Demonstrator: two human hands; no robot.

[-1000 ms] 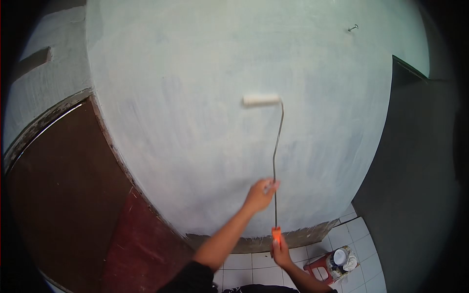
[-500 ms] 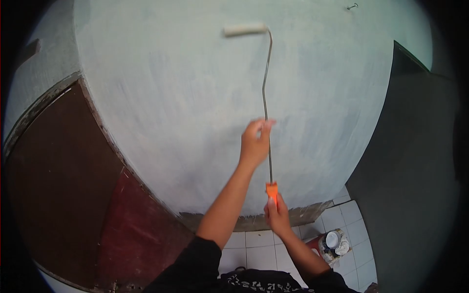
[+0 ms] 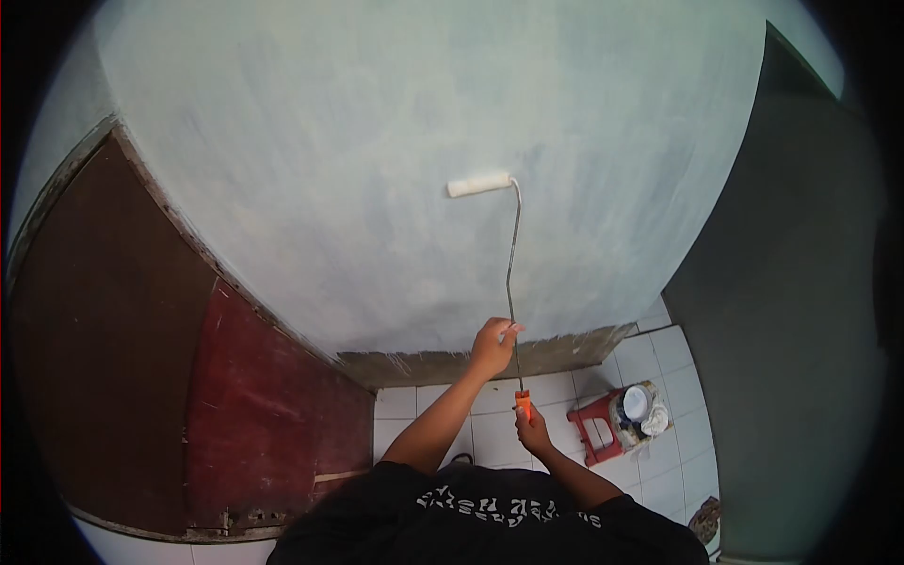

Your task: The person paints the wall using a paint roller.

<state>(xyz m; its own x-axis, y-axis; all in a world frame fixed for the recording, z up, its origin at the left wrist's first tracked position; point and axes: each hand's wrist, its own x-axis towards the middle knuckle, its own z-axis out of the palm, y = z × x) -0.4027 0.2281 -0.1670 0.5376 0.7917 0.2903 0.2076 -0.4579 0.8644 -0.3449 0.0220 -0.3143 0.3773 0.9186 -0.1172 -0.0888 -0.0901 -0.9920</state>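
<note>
A long-handled paint roller (image 3: 479, 185) has its white sleeve against the pale, streaky wall (image 3: 311, 188). Its thin metal rod runs down to an orange grip, which my right hand (image 3: 533, 433) is wrapped around. Higher up, my left hand (image 3: 493, 347) is closed on the rod, thumb and fingers around it. Behind my hands, the bottom strip of the wall is bare grey-brown, with a ragged paint edge above it.
To the left is a brown and dark red door (image 3: 254, 405) in a worn frame. A red stool (image 3: 595, 428) stands on white floor tiles at the right, with a white-topped container (image 3: 637, 403) and a crumpled cloth (image 3: 654, 421) on it. A dark grey panel (image 3: 791, 311) fills the right side.
The roller has come down the wall, with both hands lower and closer to my body. My view has tilted downward, showing more of the floor and the stool.
</note>
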